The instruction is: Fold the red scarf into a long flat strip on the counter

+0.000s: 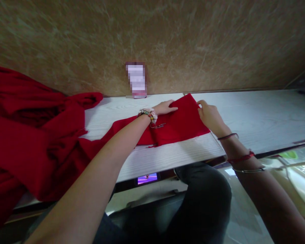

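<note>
A length of red cloth [184,123] lies spread over the white wood-grain tabletop [259,122], its left part running under my left forearm. My left hand [165,107] rests flat on the cloth near its upper edge, fingers stretched out. At the cloth's right edge, my right hand [210,117] is closed, thumb and fingers pinching the fabric by the upper right side. Loose threads hang from the cloth's lower edge.
A large heap of red fabric [22,145] covers the table's left end. A blurred-out phone-shaped object [136,79] leans against the brown marbled wall [193,44]. Below the table's front edge, a lit screen [147,178] shows near my dark-trousered leg [203,200].
</note>
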`<state>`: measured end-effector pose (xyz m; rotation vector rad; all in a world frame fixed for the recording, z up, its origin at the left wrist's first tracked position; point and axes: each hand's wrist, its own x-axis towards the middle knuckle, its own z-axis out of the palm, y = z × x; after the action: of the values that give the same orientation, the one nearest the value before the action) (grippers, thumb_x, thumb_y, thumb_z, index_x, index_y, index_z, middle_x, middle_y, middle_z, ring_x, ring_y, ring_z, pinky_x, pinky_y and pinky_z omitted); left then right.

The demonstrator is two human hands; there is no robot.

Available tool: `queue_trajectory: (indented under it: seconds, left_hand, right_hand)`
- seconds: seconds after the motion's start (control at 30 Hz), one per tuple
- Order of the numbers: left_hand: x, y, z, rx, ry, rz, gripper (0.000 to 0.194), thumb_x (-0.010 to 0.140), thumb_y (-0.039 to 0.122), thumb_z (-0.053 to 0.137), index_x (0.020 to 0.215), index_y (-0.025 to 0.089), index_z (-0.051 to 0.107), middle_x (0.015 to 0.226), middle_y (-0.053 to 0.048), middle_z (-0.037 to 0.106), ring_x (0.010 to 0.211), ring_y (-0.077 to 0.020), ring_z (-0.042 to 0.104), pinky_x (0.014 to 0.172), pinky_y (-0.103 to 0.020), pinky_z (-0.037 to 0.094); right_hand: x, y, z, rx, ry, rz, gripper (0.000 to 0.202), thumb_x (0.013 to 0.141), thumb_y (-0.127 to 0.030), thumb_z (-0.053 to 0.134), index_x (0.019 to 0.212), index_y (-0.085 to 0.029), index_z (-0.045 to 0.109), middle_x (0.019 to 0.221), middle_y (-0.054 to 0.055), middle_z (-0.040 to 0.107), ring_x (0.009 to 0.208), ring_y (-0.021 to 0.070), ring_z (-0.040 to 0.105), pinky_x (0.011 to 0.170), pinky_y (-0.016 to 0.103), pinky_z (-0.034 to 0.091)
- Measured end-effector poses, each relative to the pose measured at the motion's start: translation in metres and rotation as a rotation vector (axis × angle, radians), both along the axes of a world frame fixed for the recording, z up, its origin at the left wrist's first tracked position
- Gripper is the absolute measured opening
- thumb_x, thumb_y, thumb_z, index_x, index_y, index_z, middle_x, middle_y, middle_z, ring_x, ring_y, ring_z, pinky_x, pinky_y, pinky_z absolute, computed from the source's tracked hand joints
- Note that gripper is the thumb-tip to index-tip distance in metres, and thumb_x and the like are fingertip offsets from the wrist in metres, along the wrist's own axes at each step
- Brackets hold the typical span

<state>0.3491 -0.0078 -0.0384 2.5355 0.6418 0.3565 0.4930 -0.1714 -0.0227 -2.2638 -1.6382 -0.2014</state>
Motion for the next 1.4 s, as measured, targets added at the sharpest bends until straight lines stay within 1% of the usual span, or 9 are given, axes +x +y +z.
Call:
queue_trajectory:
  seconds: [0.1,0.2,0.3,0.47,0.6,0.77,1.0,1.2,1.4]
  left_hand:
    - [-0.002,-0.006,-0.014,0.170,0.111,0.016,0.046,0.085,0.032,0.054,0.124,0.008,0.050,0.126,-0.014,0.054,0.116,-0.0210,0.050,0.102,-0.028,0.034]
    - [-0.005,-0.008,-0.018,0.224,0.113,0.027,0.048,0.086,0.032,0.054,0.127,0.010,0.047,0.130,-0.013,0.052,0.119,-0.0206,0.049,0.103,-0.028,0.033]
    - [-0.009,-0.006,-0.016,0.238,0.114,0.017,0.047,0.086,0.031,0.055,0.128,0.010,0.047,0.131,-0.012,0.053,0.119,-0.0209,0.049,0.103,-0.028,0.034]
    - [-0.016,-0.007,-0.020,0.291,0.092,0.000,0.051,0.088,0.030,0.053,0.133,0.011,0.041,0.135,-0.012,0.049,0.123,-0.0208,0.046,0.106,-0.030,0.032]
    - [-0.018,-0.012,-0.024,0.317,0.070,0.002,0.050,0.090,0.031,0.048,0.136,0.013,0.038,0.136,-0.012,0.048,0.124,-0.0213,0.047,0.105,-0.033,0.034]
    - [-0.019,-0.012,-0.023,0.273,0.064,0.044,0.064,0.087,0.034,0.052,0.142,0.013,0.027,0.141,-0.016,0.042,0.128,-0.0240,0.042,0.105,-0.037,0.033]
    - [-0.024,-0.012,-0.026,0.301,0.034,0.013,0.075,0.086,0.039,0.052,0.147,0.018,0.012,0.141,-0.017,0.040,0.126,-0.0282,0.043,0.102,-0.043,0.034]
    - [-0.025,-0.020,-0.024,0.546,-0.030,-0.132,0.058,0.089,0.024,0.046,0.143,0.023,0.026,0.146,-0.014,0.031,0.130,-0.0262,0.037,0.105,-0.045,0.029]
    - [-0.024,-0.013,-0.031,0.386,-0.045,-0.117,0.053,0.092,0.033,0.040,0.142,0.019,0.028,0.147,-0.014,0.026,0.126,-0.0230,0.043,0.107,-0.037,0.032]
  right_hand:
    - [0.007,-0.001,-0.021,-0.129,-0.012,-0.051,0.031,0.087,-0.014,0.041,0.115,-0.011,0.055,0.095,0.017,0.068,0.082,0.0253,0.063,0.067,0.031,0.042]
    - [0.015,0.000,-0.032,-0.122,0.071,-0.077,0.033,0.086,-0.017,0.048,0.118,-0.011,0.054,0.093,0.015,0.068,0.084,0.0235,0.063,0.070,0.030,0.044]
    - [0.024,0.005,-0.027,-0.119,0.242,-0.135,0.038,0.079,-0.021,0.060,0.115,-0.011,0.056,0.080,0.008,0.068,0.075,0.0198,0.063,0.066,0.029,0.046]
    - [0.033,0.027,-0.013,-0.164,0.611,-0.144,0.027,0.065,-0.018,0.073,0.091,-0.013,0.067,0.063,0.002,0.066,0.059,0.0157,0.060,0.057,0.026,0.047]
    - [0.033,0.045,-0.008,-0.150,0.738,-0.174,0.015,0.068,-0.014,0.070,0.083,-0.011,0.069,0.060,0.002,0.065,0.058,0.0147,0.060,0.057,0.025,0.047]
    - [0.037,0.057,-0.010,-0.133,0.395,-0.251,0.026,0.068,-0.018,0.071,0.092,-0.012,0.069,0.074,0.006,0.068,0.073,0.0190,0.064,0.068,0.030,0.050]
    - [0.031,0.053,-0.029,-0.232,0.000,-0.142,0.029,0.082,-0.020,0.054,0.106,-0.008,0.065,0.101,0.018,0.068,0.100,0.0271,0.062,0.085,0.035,0.046]
    - [0.025,0.057,-0.028,-0.257,-0.024,-0.160,0.037,0.087,-0.019,0.041,0.115,-0.003,0.059,0.107,0.025,0.064,0.102,0.0310,0.061,0.084,0.039,0.045]
    - [0.022,0.081,-0.011,-0.233,0.123,-0.184,0.031,0.083,-0.029,0.052,0.100,-0.008,0.068,0.099,0.016,0.069,0.097,0.0258,0.063,0.082,0.031,0.047]
